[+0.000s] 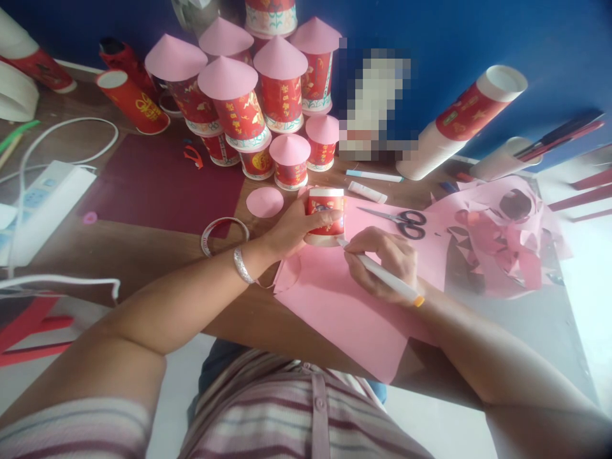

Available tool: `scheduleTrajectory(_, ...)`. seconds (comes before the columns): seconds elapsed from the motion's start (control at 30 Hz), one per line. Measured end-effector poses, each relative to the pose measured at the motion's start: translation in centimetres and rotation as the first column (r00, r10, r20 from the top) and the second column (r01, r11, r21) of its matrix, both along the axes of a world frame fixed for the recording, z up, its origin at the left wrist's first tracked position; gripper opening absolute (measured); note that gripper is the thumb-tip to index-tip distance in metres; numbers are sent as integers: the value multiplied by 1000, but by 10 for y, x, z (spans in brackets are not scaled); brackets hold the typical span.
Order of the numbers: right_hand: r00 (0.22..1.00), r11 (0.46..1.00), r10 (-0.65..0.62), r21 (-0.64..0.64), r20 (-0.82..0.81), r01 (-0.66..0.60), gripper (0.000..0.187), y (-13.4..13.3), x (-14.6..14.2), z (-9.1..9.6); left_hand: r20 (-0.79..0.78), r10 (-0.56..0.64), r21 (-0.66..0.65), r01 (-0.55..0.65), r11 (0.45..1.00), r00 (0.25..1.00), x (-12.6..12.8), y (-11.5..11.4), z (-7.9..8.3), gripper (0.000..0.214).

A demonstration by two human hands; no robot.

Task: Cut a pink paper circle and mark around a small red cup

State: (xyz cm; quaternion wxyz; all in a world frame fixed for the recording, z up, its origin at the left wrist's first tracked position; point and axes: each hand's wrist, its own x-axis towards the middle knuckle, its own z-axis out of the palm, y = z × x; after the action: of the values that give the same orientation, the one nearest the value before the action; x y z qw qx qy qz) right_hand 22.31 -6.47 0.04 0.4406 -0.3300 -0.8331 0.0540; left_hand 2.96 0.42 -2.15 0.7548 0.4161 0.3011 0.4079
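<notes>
My left hand (pixel 297 224) is wrapped round a short cardboard tube (pixel 326 203) with a red printed band and white rims, its thumb across the front. My right hand (pixel 385 264) grips a white marker pen (pixel 392 279) with an orange end. The pen's tip meets the tube's lower white rim, or is very near it. Under both hands lies a large pink paper sheet (pixel 335 306). Black-handled scissors (pixel 406 223) rest on the pink paper to the right. A pink paper disc (pixel 265 202) is just left of the tube.
Several red tubes with pink cone roofs (pixel 239 115) stand stacked at the back. Pink paper scraps (pixel 507 236) lie at the right, near a tall red-and-white tube (pixel 478 108). At the left are a white power strip (pixel 52 204) and a dark red sheet (pixel 167 185). A tape roll (pixel 205 239) lies nearby.
</notes>
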Motion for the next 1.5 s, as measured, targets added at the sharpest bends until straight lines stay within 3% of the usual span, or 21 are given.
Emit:
scheduleTrajectory(0.47, 1000, 1000, 11, 17, -4, -11, 20, 0, 0, 0, 0, 20, 9, -20, 1000, 1000, -1, 0, -5, 60)
scheduleTrajectory(0.93, 1000, 1000, 22, -3, -11, -22, 24, -1, 0, 1, 7, 33, 17, -33, 999, 999, 1, -3, 1, 58)
scheduleTrajectory(1.2, 991, 991, 130, 31, -26, -130, 17, 1, -1, -2, -26, 85, 103, -82, 991, 996, 2, -3, -7, 46)
scheduleTrajectory(1.5, 997, 997, 75, 28, -15, -75, 18, 1, -1, -3, 25, 47, 30, -48, 998, 999, -1, -2, -7, 46)
